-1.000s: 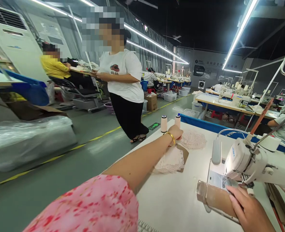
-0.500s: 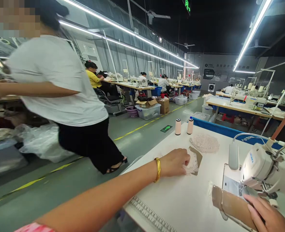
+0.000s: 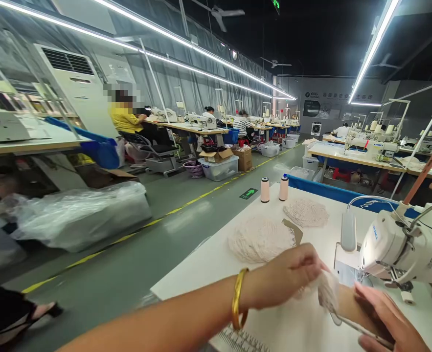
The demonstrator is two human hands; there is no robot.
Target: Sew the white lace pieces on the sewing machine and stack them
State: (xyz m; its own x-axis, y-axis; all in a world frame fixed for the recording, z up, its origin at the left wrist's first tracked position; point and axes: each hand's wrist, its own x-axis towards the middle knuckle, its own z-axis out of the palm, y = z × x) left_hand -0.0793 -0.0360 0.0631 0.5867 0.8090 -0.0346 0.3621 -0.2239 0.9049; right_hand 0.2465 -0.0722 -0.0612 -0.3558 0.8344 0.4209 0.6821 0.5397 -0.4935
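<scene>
My left hand (image 3: 292,274), with a gold bangle (image 3: 238,299) on its wrist, pinches a pale pink lace piece (image 3: 328,289) over the near end of a brown card-like strip (image 3: 351,305). My right hand (image 3: 390,320) grips that strip from the right, fingers above and thumb below. Just beyond the strip is the white sewing machine head (image 3: 384,244), its needle area partly hidden. Behind my left hand lies a pile of pale lace pieces (image 3: 258,238), with a brown card (image 3: 292,231) at its right edge. A second lace pile (image 3: 306,212) lies farther back.
Two pale pink thread spools (image 3: 264,189) stand at the white table's (image 3: 201,264) far left edge. A printed ruler (image 3: 239,340) runs along the near edge. Blue cloth (image 3: 322,189) borders the back. Across the aisle lie plastic-wrapped goods (image 3: 83,215); co-workers sit at other machines.
My left hand has moved from the lace pile toward me and right, bringing a lace piece to the brown strip. The passing person has moved left, leaving only a leg and shoe visible.
</scene>
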